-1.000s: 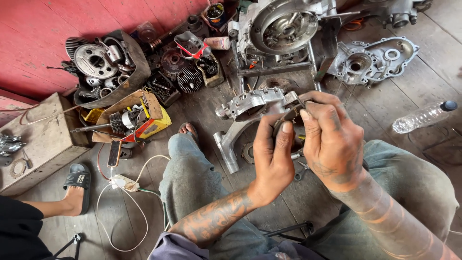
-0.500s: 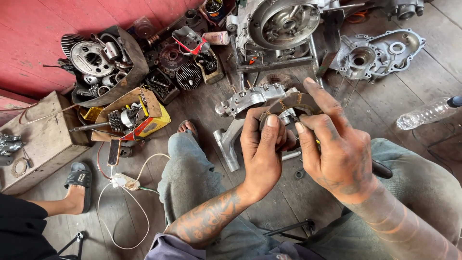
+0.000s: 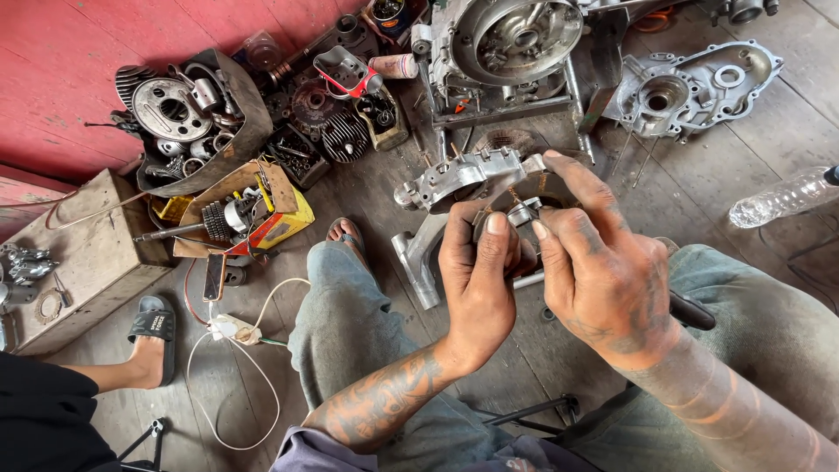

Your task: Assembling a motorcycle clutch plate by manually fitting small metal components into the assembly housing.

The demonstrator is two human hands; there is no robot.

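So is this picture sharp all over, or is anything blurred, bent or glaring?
Head view: even, soft daylight with faint shadows; both hands, left hand and right hand, are crisp, as is the small metal part between their fingertips; the edges bow slightly like a wide lens; mild shine on the engine casing and plastic bottle.

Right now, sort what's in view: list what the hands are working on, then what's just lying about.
In hand:
left hand
right hand
small metal part pinched between them
silver casing just beyond

Lying about:
plastic bottle
engine cover
yellow box
black sandal
white cable
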